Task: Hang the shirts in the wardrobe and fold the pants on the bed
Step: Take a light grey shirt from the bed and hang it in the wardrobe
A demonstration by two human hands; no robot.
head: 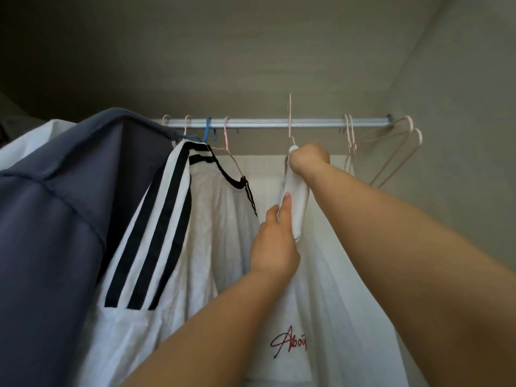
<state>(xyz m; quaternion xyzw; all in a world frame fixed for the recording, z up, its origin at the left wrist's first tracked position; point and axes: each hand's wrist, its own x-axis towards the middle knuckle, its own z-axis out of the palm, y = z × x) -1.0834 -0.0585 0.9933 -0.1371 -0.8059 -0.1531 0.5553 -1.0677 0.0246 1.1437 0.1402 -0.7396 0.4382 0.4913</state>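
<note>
Beside white shirt [321, 303]: striped shirt [209, 219], hangers [420, 138].

Empty pink hangers [420, 138] at the right end of the rail [265, 123]; blue hanger hook [207, 132] leftward

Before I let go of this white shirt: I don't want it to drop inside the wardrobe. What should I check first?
1. Pink hanger hooked on the rod: not ok, its hook top stands above the rod.
2. Free space on the rod: ok, a gap lies between the striped shirt and the empty hangers.
3. Right hand gripping the hanger's neck: ok.
4. Left hand pinching the white shirt: ok.
5. Shirt sitting evenly on the hanger: cannot tell, the hands cover it.
</note>
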